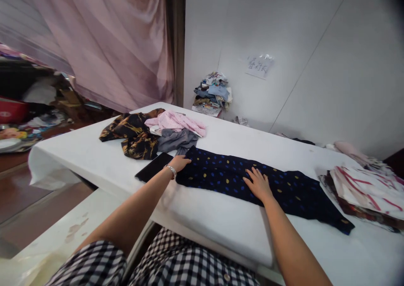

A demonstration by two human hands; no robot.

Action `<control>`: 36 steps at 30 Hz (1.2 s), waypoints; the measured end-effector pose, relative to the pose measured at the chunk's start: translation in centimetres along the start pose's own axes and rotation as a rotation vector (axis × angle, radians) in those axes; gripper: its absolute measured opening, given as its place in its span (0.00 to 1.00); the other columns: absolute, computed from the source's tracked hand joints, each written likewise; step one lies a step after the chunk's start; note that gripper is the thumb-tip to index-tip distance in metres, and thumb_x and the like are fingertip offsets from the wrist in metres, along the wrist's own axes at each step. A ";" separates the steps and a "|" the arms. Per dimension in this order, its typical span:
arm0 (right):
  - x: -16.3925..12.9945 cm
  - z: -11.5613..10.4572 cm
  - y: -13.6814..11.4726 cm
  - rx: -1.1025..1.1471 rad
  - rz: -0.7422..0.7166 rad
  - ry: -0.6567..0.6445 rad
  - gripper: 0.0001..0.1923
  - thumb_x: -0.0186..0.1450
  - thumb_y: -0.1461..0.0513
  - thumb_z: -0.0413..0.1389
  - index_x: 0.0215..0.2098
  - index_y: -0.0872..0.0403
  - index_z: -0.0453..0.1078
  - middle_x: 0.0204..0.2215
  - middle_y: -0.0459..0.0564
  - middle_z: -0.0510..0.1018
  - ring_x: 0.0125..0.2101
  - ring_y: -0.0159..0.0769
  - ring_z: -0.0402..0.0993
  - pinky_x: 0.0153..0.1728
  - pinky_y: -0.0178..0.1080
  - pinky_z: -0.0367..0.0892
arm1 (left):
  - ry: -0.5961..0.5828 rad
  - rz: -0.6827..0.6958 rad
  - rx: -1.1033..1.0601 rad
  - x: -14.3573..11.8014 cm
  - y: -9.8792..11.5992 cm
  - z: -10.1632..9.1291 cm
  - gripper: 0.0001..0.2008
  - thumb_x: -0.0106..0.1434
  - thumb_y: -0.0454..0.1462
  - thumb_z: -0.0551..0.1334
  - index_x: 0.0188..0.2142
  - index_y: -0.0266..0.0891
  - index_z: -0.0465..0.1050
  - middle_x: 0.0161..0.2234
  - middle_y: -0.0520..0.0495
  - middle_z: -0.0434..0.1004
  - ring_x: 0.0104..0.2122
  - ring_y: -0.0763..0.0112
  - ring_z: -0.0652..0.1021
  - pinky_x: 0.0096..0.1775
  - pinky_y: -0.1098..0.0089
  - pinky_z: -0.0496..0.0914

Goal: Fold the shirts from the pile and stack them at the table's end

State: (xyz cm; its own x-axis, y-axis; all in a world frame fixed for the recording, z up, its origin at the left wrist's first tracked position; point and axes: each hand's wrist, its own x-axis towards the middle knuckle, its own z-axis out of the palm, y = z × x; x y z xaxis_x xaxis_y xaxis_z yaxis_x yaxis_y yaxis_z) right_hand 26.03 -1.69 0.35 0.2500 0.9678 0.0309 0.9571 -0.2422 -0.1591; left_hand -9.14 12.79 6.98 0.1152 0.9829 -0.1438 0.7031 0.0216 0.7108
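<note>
A dark navy garment [227, 174] with small yellow and blue dots lies stretched out along the white table [94, 159]. My left hand [179, 163], with a bracelet at the wrist, rests on the garment's left end, next to a flat black board [153, 167]. My right hand [259, 184] lies flat on the garment's middle with the fingers spread. Neither hand is gripping the cloth.
A heap of loose clothes sits at the table's far left: a black and gold piece [132, 134], a pink one [176, 121] and a grey one [176, 140]. Folded striped clothes [366, 189] are stacked at the right. Another pile [213, 93] leans on the wall. A pink curtain [120, 41] hangs behind.
</note>
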 end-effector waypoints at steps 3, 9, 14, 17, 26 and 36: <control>-0.1 -0.3 -0.2 0.057 -0.008 0.001 0.29 0.68 0.46 0.42 0.63 0.46 0.59 0.67 0.51 0.54 0.67 0.44 0.44 0.63 0.55 0.40 | -0.010 0.089 0.054 -0.8 2.5 -0.8 0.15 0.58 0.39 0.60 0.43 0.37 0.77 0.42 0.41 0.81 0.43 0.58 0.79 0.46 0.66 0.70; 0.0 -0.6 0.1 0.334 0.001 0.061 0.27 0.65 0.49 0.51 0.60 0.47 0.64 0.65 0.50 0.59 0.66 0.44 0.48 0.65 0.54 0.37 | -0.089 0.358 0.112 -2.8 12.1 2.6 0.15 0.57 0.39 0.62 0.43 0.36 0.76 0.48 0.36 0.77 0.51 0.52 0.74 0.53 0.62 0.65; -0.1 -0.9 1.8 1.042 0.096 0.279 0.31 0.65 0.48 0.49 0.62 0.51 0.61 0.60 0.52 0.68 0.60 0.43 0.63 0.61 0.48 0.56 | -0.264 0.468 0.020 -4.5 17.1 10.1 0.24 0.60 0.50 0.60 0.50 0.38 0.73 0.45 0.41 0.79 0.41 0.62 0.79 0.43 0.67 0.72; -0.3 -1.3 2.3 1.345 0.170 0.368 0.33 0.63 0.47 0.52 0.61 0.53 0.63 0.57 0.54 0.72 0.57 0.43 0.67 0.59 0.48 0.61 | -0.202 0.438 0.002 -4.6 15.7 11.8 0.25 0.64 0.51 0.55 0.53 0.40 0.70 0.48 0.42 0.77 0.42 0.64 0.79 0.46 0.66 0.71; -0.2 -0.9 1.4 1.269 0.090 0.229 0.27 0.59 0.54 0.60 0.56 0.48 0.69 0.54 0.51 0.74 0.56 0.42 0.69 0.60 0.50 0.59 | -0.030 0.168 0.153 -0.1 8.9 10.2 0.29 0.64 0.51 0.51 0.56 0.32 0.66 0.52 0.33 0.73 0.50 0.55 0.75 0.48 0.63 0.68; -1.7 -4.7 -3.4 0.651 -0.197 0.587 0.25 0.67 0.54 0.49 0.60 0.51 0.64 0.63 0.53 0.63 0.65 0.44 0.53 0.63 0.54 0.52 | 0.031 0.284 0.235 -1.6 8.9 14.3 0.27 0.64 0.45 0.53 0.61 0.37 0.59 0.57 0.35 0.69 0.57 0.52 0.68 0.55 0.56 0.62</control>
State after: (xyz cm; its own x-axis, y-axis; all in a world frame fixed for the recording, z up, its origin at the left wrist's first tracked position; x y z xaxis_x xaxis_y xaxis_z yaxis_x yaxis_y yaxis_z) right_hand 23.04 -2.87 5.48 0.2956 0.7532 0.5876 0.7627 0.1843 -0.6199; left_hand 6.94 8.81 3.71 0.3099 0.9489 0.0596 0.7886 -0.2916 0.5414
